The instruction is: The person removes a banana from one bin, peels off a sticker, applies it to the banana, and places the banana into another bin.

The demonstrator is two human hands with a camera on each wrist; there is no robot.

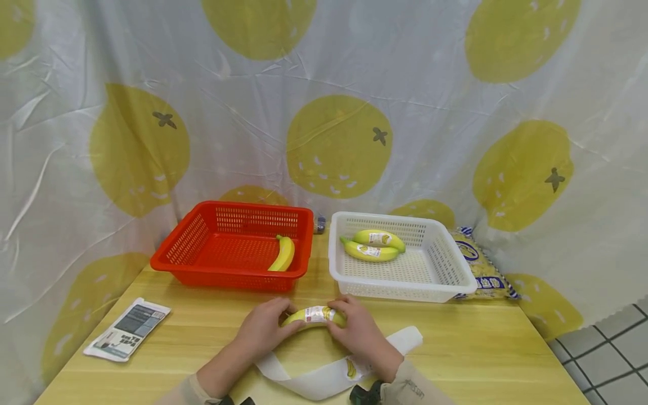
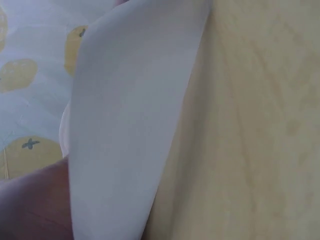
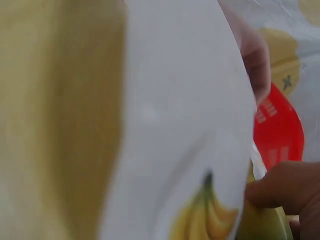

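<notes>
Gripping the banana (image 1: 314,316), both hands near the table (image 1: 481,349) front edge

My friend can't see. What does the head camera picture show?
Two hands, left hand and right hand, hold a labelled banana over a white paper strip on a wooden table. Behind, a red basket holds one banana and a white basket holds two.

You are at a makeshift recording set, not a lived-in room: a lemon-print curtain (image 1: 324,112) hangs as backdrop behind your wooden desk (image 1: 506,349), sorting baskets stand in a row, and grey floor tiles (image 1: 612,349) show beside it.
</notes>
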